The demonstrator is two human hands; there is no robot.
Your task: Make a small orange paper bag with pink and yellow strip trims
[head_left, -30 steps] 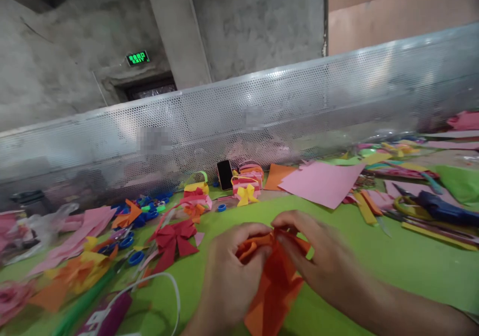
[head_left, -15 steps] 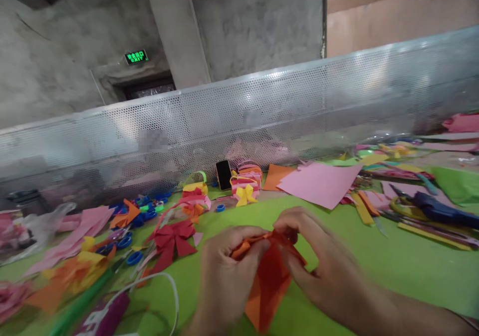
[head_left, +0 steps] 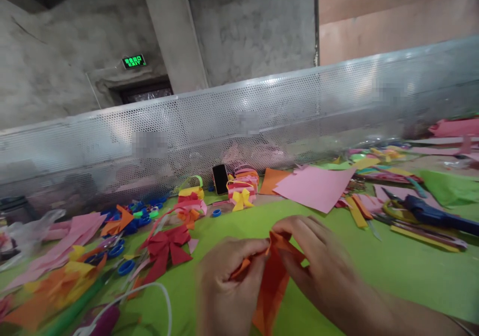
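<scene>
At far left, pink paper strips (head_left: 71,241) are overlapping too closely to count. One white cable (head_left: 164,296) is curving across the near side of a green work surface (head_left: 396,266), below one dark red bow (head_left: 168,249). Farther back, one blue ring (head_left: 216,213) is sitting in front of one upright phone (head_left: 220,179). At center, the person's left hand (head_left: 232,281) is pinching one piece of folded orange paper (head_left: 272,286), thumb and forefinger pressed together on its upper edge. Behind it, one yellow bow (head_left: 241,199) is showing on a small pink and red paper piece. The orange paper is hanging between the two hands over the green surface. One flat orange sheet (head_left: 275,180) is lying partly beneath one large pink sheet (head_left: 316,189). The right hand (head_left: 318,261) is gripping the paper's other side between thumb and curled fingers, some tips hidden. The step appears to be gathering or creasing that upper edge; the next move seems to call for a steady left pinch and fine right-hand adjustment. At far right, one blue-handled tool (head_left: 437,214) is resting among strips.
</scene>
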